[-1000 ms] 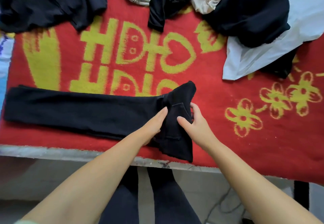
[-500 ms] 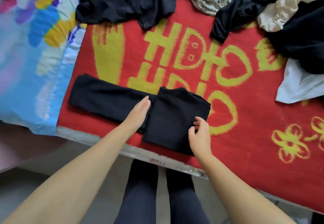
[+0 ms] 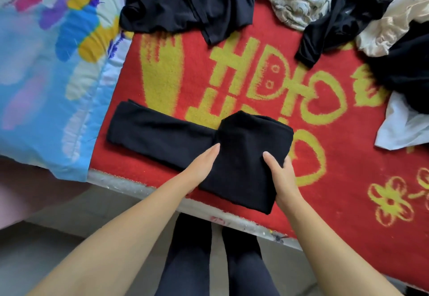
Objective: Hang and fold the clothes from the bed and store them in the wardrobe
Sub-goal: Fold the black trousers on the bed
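I see black trousers (image 3: 162,133) lying long axis left-right on the red blanket (image 3: 336,179), right end folded over. Left hand (image 3: 199,168) flat, fingers straight, on the fold; right hand (image 3: 282,177) grips the fold's right edge.
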A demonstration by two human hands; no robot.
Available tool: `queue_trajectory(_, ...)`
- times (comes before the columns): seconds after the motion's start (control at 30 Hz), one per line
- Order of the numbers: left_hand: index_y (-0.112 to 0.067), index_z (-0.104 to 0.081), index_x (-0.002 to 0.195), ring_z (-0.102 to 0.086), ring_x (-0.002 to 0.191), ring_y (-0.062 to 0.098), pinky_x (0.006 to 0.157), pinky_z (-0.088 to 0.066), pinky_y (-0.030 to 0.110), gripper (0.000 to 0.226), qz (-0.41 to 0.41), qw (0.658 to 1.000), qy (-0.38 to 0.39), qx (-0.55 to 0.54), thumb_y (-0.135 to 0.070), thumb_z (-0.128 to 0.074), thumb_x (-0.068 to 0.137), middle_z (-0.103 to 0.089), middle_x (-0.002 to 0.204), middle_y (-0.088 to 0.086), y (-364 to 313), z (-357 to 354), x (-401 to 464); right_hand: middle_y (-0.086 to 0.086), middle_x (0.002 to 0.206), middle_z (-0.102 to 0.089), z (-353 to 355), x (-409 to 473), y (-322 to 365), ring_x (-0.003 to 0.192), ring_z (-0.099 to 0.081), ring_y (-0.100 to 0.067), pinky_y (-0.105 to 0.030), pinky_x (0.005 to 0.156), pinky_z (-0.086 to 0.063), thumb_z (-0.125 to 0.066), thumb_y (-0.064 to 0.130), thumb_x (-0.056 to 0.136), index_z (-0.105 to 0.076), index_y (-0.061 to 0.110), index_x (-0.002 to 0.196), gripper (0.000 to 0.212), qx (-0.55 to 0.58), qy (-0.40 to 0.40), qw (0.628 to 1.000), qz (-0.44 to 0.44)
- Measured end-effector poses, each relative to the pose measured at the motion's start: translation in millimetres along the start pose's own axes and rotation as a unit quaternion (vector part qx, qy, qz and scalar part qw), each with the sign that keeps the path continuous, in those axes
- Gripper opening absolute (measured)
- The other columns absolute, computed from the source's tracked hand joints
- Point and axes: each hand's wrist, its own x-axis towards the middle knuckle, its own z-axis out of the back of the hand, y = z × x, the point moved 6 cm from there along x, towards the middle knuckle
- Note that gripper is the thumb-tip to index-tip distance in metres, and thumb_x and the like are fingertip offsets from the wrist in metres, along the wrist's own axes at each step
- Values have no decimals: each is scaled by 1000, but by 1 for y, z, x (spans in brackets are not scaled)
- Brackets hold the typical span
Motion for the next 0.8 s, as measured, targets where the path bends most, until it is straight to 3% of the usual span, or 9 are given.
queue_trajectory(0.1,-33,-42,143,-43,132,8,112,-32,36,50,-16,999,2,-51,-54,-24,101,-46,146,-7,-13,30,-13,5,102,-67,-70,-22,33,88,-68,-9,-27,73,-55,-71,48,74,-52,33,109,42,-50,82,994,46)
queue_trajectory(0.2,-33,-71,109,-66,106,7,88,-50,28,51,-24,987,-34,-156,-61,-30,97,-70,116,-5,-21,84,-33,5,93,-59,-158,-42,44,79,-62,-6,-25,72,-54,-62,32,91,-50,27,116,28,-128,209,966,87)
queue_trajectory(0.3,-24,-55,134,-55,123,14,103,-42,33,53,-51,969,-147,-191,-54,-27,101,-58,136,3,-12,171,-50,7,106,-58,-223,-54,30,93,-58,-8,-19,79,-49,-54,21,96,-46,23,132,38,-277,272,915,109)
queue_trajectory(0.43,-16,-45,142,-47,126,12,107,-31,26,43,-87,939,-332,23,-30,-45,102,-50,143,4,1,257,-70,-3,131,-49,-235,-47,8,118,-50,-17,-33,100,-43,-44,6,93,-46,14,136,44,-451,217,848,176)
queue_trajectory(0.5,-12,-46,143,-42,134,18,110,-27,26,47,-146,918,-310,199,-25,-52,97,-46,146,6,-2,247,-68,-6,142,-43,-226,-46,-5,130,-41,-23,-36,105,-38,-46,3,91,-45,10,139,49,-522,198,799,225)
queue_trajectory(0.57,-13,-42,145,-32,141,20,114,-22,29,54,-193,894,-258,312,-29,-52,95,-36,153,6,2,218,-59,-8,147,-39,-214,-46,-12,135,-37,-25,-35,110,-34,-50,4,91,-44,8,142,51,-535,168,784,266)
queue_trajectory(0.67,-17,-32,150,-14,148,17,117,-13,31,57,-184,900,-244,312,-31,-51,98,-19,160,3,14,193,-41,-6,149,-36,-181,-27,-17,139,-32,-21,-35,115,-29,-56,15,94,-35,10,146,57,-445,56,872,196)
queue_trajectory(0.73,-21,-21,154,2,150,15,120,-2,38,60,-117,909,-216,338,-40,-42,101,-4,163,2,26,179,-24,-3,150,-35,-160,-11,-32,137,-36,-21,-38,113,-33,-58,28,95,-24,14,151,67,-287,22,958,-4)
queue_trajectory(0.8,-26,-7,155,18,147,13,119,8,44,64,-52,897,-187,397,-49,-31,101,13,162,0,37,167,-9,1,147,-41,-161,0,-48,129,-46,-21,-43,107,-41,-61,38,93,-26,18,150,70,-156,55,974,-153)
